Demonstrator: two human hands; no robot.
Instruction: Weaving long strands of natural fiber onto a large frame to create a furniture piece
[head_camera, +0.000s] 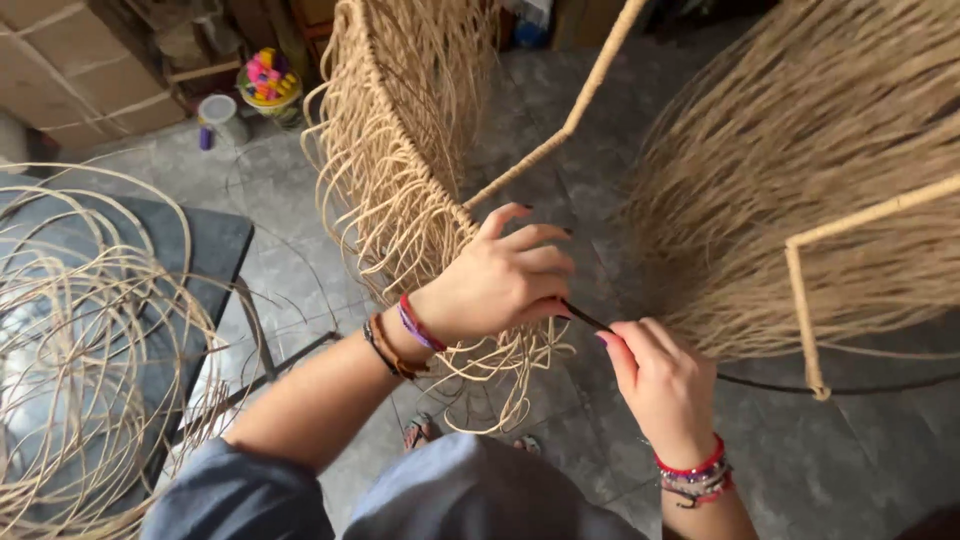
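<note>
The wicker frame (400, 150) stood at the centre, running up toward twelve o'clock: pale tan cane woven over a wrapped rim, with loose strands curling out at its lower edge. The left hand (500, 280) rested on that rim, fingers curled narrow around a thin dark tool (585, 317). The right hand (665, 385), at five o'clock, pinched the tool's other end with closed fingers. At ten o'clock brown cardboard boxes (70, 70) were stacked beside a round tub (268, 85) of bright coloured pieces. Loose cane coils (90, 330) lay at nine o'clock.
</note>
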